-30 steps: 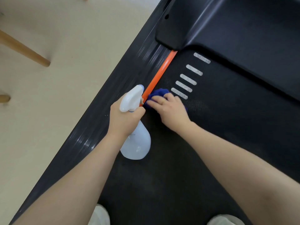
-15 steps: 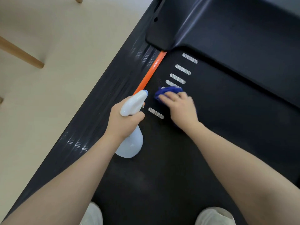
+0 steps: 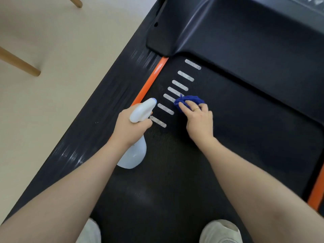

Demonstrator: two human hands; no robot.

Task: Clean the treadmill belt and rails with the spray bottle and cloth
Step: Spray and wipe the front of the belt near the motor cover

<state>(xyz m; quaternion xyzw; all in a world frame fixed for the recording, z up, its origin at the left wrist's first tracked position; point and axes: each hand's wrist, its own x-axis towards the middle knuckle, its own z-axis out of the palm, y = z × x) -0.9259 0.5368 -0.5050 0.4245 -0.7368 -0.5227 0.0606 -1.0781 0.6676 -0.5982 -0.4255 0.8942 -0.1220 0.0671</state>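
Evidently the right hand (image 3: 198, 120) pressed the soft, bunched cloth (image 3: 190, 99) onto the treadmill belt (image 3: 245, 137) beside the white stripes (image 3: 180, 85); the left hand (image 3: 130, 128) gripped the light, rigid spray bottle (image 3: 138, 151) at its neck.

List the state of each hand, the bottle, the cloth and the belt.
Left hand: grips the spray bottle's neck.
Spray bottle: lifted, nozzle aimed forward.
Right hand: presses the cloth down.
Blue cloth: bunched, flat on the belt.
Treadmill belt: black, no wet patch discernible.

A home: treadmill (image 3: 228, 137); cream floor (image 3: 61, 50); wooden furniture legs (image 3: 19, 63).
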